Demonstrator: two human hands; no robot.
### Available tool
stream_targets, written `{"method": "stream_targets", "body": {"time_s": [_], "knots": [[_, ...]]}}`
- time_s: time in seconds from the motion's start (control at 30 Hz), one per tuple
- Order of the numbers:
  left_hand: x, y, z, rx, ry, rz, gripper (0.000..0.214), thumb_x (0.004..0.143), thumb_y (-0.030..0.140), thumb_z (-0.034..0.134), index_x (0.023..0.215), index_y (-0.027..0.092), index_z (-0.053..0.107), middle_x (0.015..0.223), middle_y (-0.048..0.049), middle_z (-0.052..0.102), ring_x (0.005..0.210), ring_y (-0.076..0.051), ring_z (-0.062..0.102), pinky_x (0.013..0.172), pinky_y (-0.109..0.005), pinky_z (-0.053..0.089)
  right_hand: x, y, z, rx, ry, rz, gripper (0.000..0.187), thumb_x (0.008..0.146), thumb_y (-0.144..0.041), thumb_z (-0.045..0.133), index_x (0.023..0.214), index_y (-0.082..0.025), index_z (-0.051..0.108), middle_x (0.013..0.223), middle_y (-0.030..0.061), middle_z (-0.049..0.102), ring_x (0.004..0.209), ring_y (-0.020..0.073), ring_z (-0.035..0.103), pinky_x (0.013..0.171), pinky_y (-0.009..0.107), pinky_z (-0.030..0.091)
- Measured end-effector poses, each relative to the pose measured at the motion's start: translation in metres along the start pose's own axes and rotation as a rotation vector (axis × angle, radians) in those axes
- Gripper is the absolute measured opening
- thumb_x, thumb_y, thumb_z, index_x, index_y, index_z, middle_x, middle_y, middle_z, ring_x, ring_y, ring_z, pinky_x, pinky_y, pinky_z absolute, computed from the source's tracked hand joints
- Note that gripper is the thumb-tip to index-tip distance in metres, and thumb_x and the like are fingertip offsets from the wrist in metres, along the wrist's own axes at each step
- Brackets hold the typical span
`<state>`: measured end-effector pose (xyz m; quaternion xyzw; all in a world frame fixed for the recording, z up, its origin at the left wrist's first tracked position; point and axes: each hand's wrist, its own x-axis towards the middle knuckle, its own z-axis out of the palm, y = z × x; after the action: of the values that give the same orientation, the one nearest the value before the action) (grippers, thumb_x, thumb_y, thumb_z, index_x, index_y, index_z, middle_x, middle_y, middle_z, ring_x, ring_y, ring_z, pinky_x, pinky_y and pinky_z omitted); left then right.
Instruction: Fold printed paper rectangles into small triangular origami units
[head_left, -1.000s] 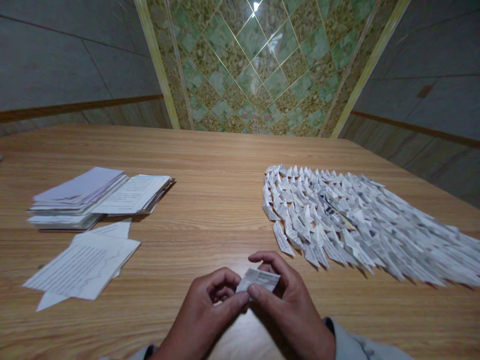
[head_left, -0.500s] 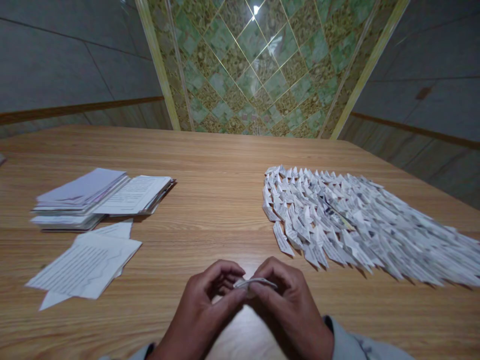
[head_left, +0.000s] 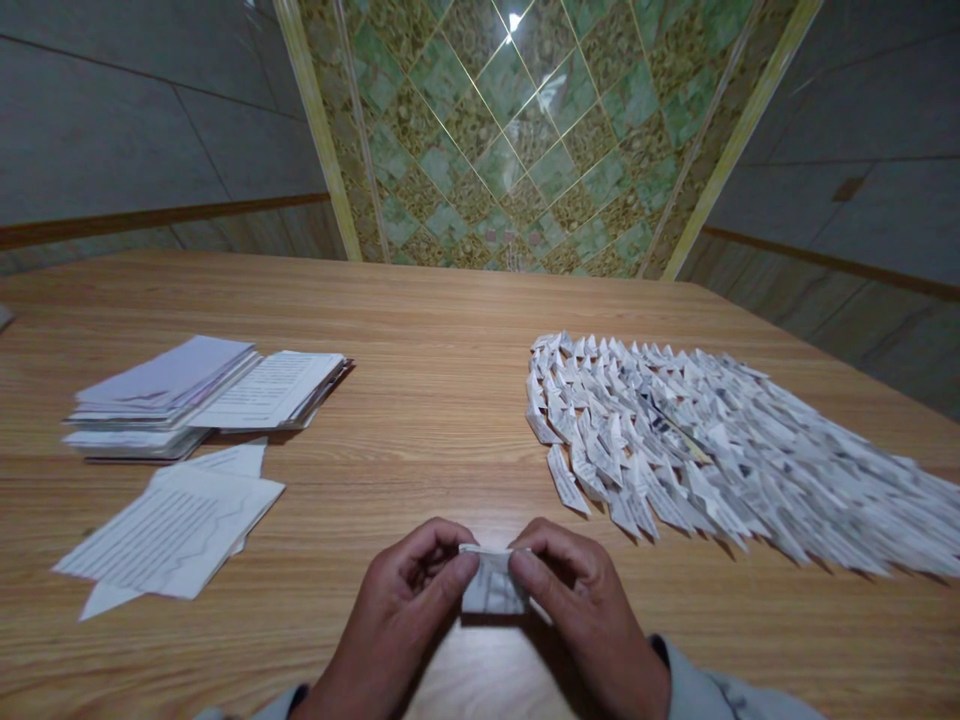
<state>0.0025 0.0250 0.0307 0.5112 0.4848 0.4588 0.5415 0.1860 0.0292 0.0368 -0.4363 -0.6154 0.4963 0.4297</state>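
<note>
Tabletop (head_left: 450,420); left hand (head_left: 390,620), right hand (head_left: 592,630) pinch paper (head_left: 491,592).

A wooden worktop (head_left: 450,330) with pale, straight grain spreads out from under the left hand (head_left: 390,630) and right hand (head_left: 592,630) to the walls. Straight ahead of both hands rises a glossy panel (head_left: 517,130) of green and gold diamond tiles, edged on each side by a pale yellow strip (head_left: 316,130). A bright light spot (head_left: 513,18) glints near its top. Far off to the left of the left hand stands the left wall (head_left: 112,110), grey and laid in large slabs, with a brown rail (head_left: 150,215) and mottled beige tiles (head_left: 247,230) beneath. Beyond the right hand, the grey right wall (head_left: 885,120) carries a second rail (head_left: 825,257).
</note>
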Motion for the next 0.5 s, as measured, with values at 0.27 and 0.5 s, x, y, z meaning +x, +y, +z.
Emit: {"method": "stream_targets", "body": {"time_s": [0.27, 0.5], "knots": [[-0.0039, 0.0090, -0.0044, 0.238, -0.140, 0.147, 0.028, 0.093, 0.036, 0.062, 0.074, 0.018, 0.073, 0.069, -0.0033, 0.069, 0.067, -0.017, 0.064, 0.064, -0.023, 0.047, -0.0051, -0.0016, 0.0029, -0.254, -0.054, -0.073, 0.022, 0.090, -0.036, 0.061, 0.079, -0.017, 0.065, 0.073, 0.0019, 0.059, 0.070, 0.0167, 0.055, 0.063, 0.027, 0.038], [-0.0019, 0.0056, 0.0006, 0.122, -0.144, 0.055, 0.026, 0.089, 0.040, 0.066, 0.081, 0.017, 0.075, 0.075, -0.0055, 0.072, 0.071, -0.020, 0.064, 0.066, -0.026, 0.050, -0.0043, 0.0021, 0.0016, -0.018, 0.021, -0.015, 0.031, 0.094, -0.042, 0.059, 0.073, -0.019, 0.057, 0.069, -0.0003, 0.057, 0.065, 0.0145, 0.053, 0.061, 0.026, 0.041]]}}
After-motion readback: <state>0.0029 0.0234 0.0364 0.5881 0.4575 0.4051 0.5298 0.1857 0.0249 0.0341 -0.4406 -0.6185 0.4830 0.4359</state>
